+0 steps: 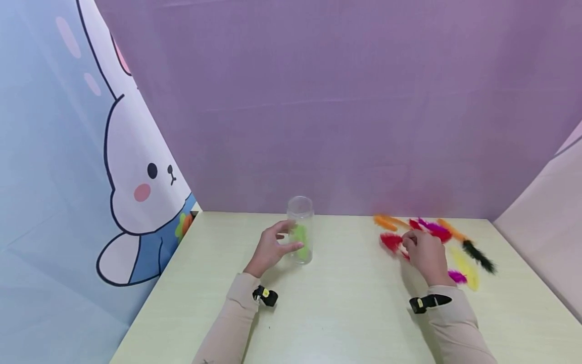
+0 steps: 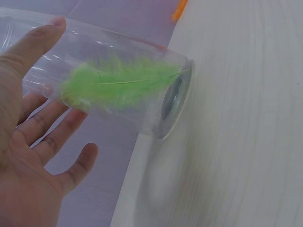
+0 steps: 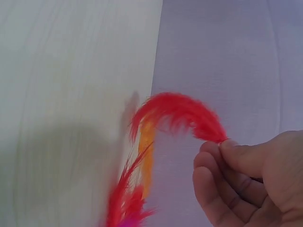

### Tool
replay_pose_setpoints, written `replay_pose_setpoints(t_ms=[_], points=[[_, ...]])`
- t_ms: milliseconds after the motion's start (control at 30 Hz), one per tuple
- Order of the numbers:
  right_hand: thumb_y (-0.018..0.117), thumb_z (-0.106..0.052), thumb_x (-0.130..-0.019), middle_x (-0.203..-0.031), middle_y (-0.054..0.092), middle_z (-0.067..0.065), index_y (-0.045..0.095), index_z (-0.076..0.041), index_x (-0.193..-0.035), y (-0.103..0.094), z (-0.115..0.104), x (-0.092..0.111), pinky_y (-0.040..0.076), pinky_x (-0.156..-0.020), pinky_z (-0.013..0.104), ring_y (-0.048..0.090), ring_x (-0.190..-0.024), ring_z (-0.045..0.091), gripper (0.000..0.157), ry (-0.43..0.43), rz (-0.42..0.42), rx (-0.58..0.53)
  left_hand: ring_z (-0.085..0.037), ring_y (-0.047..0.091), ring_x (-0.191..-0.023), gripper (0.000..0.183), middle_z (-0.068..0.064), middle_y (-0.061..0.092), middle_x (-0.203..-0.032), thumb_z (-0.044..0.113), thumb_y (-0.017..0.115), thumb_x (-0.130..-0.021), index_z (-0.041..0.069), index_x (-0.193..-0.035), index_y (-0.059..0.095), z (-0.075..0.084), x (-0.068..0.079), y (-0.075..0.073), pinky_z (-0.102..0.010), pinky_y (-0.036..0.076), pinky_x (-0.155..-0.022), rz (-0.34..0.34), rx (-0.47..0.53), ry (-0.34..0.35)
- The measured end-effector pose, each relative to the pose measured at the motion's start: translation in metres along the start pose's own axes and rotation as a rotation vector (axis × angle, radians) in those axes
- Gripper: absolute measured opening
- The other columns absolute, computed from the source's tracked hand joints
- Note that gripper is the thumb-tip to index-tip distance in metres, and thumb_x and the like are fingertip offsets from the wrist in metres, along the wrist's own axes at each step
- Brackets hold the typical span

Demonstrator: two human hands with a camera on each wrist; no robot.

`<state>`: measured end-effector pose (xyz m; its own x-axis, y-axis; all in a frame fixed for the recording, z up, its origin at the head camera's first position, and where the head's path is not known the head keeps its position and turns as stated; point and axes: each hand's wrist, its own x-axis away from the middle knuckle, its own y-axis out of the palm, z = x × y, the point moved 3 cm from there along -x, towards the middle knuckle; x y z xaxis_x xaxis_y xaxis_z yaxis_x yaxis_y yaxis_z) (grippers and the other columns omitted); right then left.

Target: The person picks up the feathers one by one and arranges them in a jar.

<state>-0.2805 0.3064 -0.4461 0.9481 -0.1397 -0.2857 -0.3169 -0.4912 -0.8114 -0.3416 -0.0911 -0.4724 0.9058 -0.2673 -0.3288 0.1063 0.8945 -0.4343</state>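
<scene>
A clear plastic jar (image 1: 301, 215) stands upright toward the back of the table, with a fluffy green feather (image 2: 118, 84) inside it. My left hand (image 1: 271, 248) holds the jar from its left side, thumb on the near face and fingertips behind it in the left wrist view. Over at the right, my right hand (image 1: 426, 255) pinches the end of a red feather (image 3: 177, 108) between thumb and forefinger. The feather arches away from the fingertips, above the table edge in the right wrist view. Another red feather (image 3: 124, 201) lies below it.
Loose feathers lie around my right hand: orange (image 1: 385, 221), magenta (image 1: 457, 276), yellow (image 1: 466, 268) and black (image 1: 479, 257) ones among them. A purple cloth (image 1: 345, 111) hangs behind the table (image 1: 345, 313). On the left is a blue curtain (image 1: 41, 167) with a cartoon rabbit.
</scene>
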Motion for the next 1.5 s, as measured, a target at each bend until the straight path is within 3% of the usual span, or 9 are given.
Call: replay_pose_setpoints(t_ms=[400, 767, 1100, 1400, 1500], points=[[0.054, -0.016, -0.107, -0.092, 0.075, 0.017, 0.066, 0.002, -0.109, 0.000, -0.007, 0.000, 0.054, -0.057, 0.027, 0.070, -0.079, 0.025, 0.021, 0.080, -0.039, -0.164, -0.026, 0.065, -0.115, 0.064, -0.005, 0.072, -0.123, 0.029, 0.089, -0.080, 0.015, -0.136, 0.063, -0.001, 0.001, -0.001, -0.050, 0.053, -0.101, 0.006, 0.004, 0.002], [0.052, -0.019, -0.108, -0.098, 0.074, 0.020, 0.064, 0.001, -0.112, -0.001, -0.011, -0.001, 0.056, -0.063, 0.021, 0.069, -0.082, 0.025, 0.023, 0.073, -0.046, -0.172, -0.025, 0.065, -0.115, 0.062, -0.004, 0.072, -0.123, 0.027, 0.089, -0.079, 0.018, -0.136, 0.064, 0.000, 0.001, -0.001, -0.052, 0.053, -0.102, 0.008, 0.007, -0.003], [0.055, -0.017, -0.107, -0.098, 0.074, 0.019, 0.063, -0.001, -0.111, -0.003, -0.019, 0.001, 0.055, -0.062, 0.016, 0.071, -0.084, 0.029, 0.019, 0.056, 0.007, -0.185, -0.027, 0.065, -0.117, 0.067, -0.006, 0.072, -0.124, 0.027, 0.089, -0.080, 0.009, -0.138, 0.061, -0.001, 0.001, -0.001, -0.053, 0.052, -0.103, 0.004, 0.007, -0.005], [0.057, -0.023, -0.106, -0.094, 0.075, 0.017, 0.065, -0.002, -0.105, -0.009, -0.026, 0.002, 0.052, -0.060, 0.014, 0.070, -0.081, 0.026, 0.022, 0.027, 0.083, -0.196, -0.026, 0.065, -0.117, 0.063, -0.004, 0.071, -0.125, 0.027, 0.089, -0.080, 0.018, -0.137, 0.063, -0.001, 0.001, -0.001, -0.051, 0.052, -0.103, 0.008, 0.002, -0.007], [0.057, -0.025, -0.106, -0.094, 0.075, 0.017, 0.065, -0.003, -0.104, -0.010, -0.028, 0.003, 0.052, -0.060, 0.015, 0.070, -0.081, 0.025, 0.023, 0.019, 0.092, -0.201, -0.027, 0.065, -0.117, 0.065, -0.005, 0.071, -0.124, 0.028, 0.089, -0.080, 0.015, -0.137, 0.063, -0.001, 0.001, -0.001, -0.052, 0.052, -0.103, 0.008, 0.000, -0.006]])
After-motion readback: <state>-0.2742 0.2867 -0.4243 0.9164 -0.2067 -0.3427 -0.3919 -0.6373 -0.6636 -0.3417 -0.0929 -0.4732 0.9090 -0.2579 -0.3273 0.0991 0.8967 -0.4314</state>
